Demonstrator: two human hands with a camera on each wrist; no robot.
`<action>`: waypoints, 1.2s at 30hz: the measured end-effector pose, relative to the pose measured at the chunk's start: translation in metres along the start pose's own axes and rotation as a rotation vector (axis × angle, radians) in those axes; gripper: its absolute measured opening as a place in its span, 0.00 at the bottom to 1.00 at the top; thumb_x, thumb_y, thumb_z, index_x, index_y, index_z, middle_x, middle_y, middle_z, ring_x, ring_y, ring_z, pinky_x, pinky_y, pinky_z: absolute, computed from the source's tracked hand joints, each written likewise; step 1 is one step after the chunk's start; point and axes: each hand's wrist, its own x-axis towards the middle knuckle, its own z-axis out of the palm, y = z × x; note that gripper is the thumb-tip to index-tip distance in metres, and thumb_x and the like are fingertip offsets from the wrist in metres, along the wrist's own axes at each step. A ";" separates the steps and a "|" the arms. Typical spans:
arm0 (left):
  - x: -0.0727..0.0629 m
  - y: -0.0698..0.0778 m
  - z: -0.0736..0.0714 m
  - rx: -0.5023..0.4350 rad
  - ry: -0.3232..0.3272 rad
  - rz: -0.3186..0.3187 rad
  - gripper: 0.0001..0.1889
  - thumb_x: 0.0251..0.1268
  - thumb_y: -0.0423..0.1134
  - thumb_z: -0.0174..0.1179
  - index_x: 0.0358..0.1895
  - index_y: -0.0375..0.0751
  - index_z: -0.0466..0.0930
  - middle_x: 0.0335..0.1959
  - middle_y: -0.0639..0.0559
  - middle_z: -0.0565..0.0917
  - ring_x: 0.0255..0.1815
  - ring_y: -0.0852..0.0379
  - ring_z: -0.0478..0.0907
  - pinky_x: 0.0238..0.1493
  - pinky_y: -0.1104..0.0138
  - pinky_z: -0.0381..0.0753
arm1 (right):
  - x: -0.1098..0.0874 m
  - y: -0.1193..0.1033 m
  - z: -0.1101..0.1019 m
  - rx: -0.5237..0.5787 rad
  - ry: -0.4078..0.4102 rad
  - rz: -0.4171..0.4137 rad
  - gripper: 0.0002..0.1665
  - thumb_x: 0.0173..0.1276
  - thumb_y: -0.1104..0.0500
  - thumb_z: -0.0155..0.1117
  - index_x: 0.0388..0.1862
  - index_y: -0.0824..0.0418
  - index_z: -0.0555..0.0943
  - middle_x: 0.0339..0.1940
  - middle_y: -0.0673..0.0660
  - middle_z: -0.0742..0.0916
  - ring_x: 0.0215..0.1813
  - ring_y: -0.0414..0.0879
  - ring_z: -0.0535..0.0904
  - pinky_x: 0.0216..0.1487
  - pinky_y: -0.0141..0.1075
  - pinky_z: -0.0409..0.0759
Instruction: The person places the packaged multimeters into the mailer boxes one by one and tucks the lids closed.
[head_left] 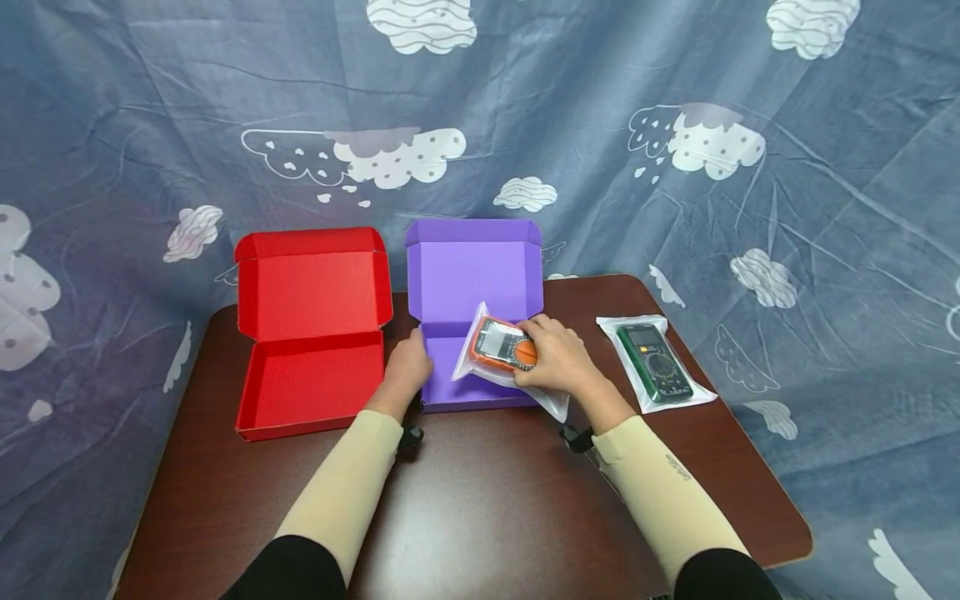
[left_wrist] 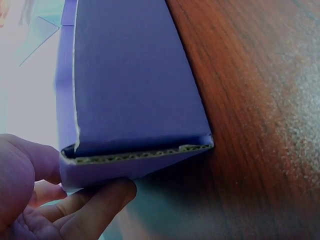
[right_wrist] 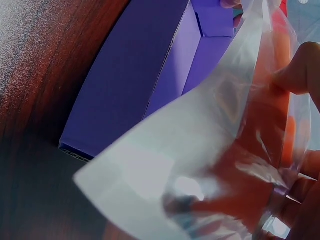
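An open purple cardboard box (head_left: 476,279) stands on the table with its lid raised at the back. My left hand (head_left: 408,365) grips the box's left side wall; in the left wrist view its thumb and fingers lie on either side of the wall's front corner (left_wrist: 115,170). Over the box's tray, my right hand (head_left: 557,354) holds an orange multimeter (head_left: 504,343) in a clear plastic bag (right_wrist: 135,175). The meter is tilted, its screen facing up and its dial partly under the fingers. One loose corner of the bag hangs past the box's front wall.
Left of the purple box, a red cardboard box (head_left: 315,296) stands open with its lid up. A dark green multimeter (head_left: 654,364) in a clear bag lies on the brown table (head_left: 480,500) at the right. A blue cloud-print curtain (head_left: 585,75) hangs behind the table.
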 end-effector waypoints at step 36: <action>0.001 -0.002 0.003 0.025 0.028 0.024 0.27 0.67 0.29 0.55 0.69 0.26 0.68 0.53 0.27 0.85 0.54 0.34 0.86 0.58 0.47 0.84 | 0.022 -0.011 0.011 -0.038 -0.061 -0.148 0.49 0.43 0.42 0.78 0.67 0.58 0.79 0.52 0.54 0.82 0.50 0.52 0.77 0.50 0.51 0.77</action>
